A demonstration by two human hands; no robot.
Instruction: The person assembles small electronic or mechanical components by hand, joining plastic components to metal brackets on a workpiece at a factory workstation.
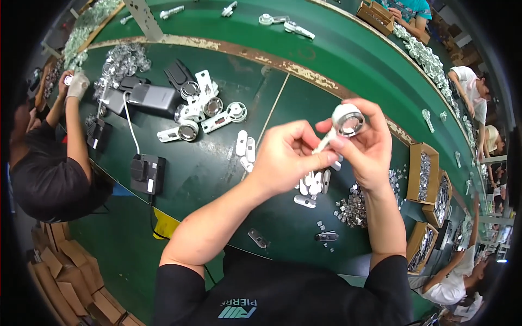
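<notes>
Centre frame: my left hand (283,157) and right hand (370,146) both pinched the white roller bracket (343,124), raised for fitting above loose white plates (314,182)

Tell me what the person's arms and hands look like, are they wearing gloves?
No gloves. The left hand and right hand are both bare, with no rings or watch showing. The forearms are bare too. Short black sleeves cover only the upper arms, part of a black shirt.
</notes>
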